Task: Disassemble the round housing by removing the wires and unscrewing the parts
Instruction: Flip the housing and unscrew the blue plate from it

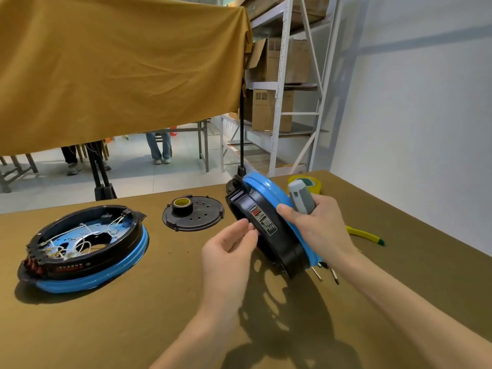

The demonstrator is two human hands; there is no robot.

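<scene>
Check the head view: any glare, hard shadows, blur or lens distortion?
Head view: hard light from above throws a dark patterned shadow of the tilted housing onto the table towards the camera; slight sheen on the flat housing blue rim; wide-angle bends the shelving; hands sharp, no motion blur.

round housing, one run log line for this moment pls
housing: tilted on edge | left hand: touching it | right hand: gripping grey screwdriver | wires: not visible

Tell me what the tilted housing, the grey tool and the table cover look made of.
Tilted housing: likely moulded plastic, matte black shell with a glossy blue rim that catches highlights. Grey tool: apparently smooth matte plastic, no metallic shine. Table cover: seemingly olive cloth or felt, dull and non-reflective.
</scene>
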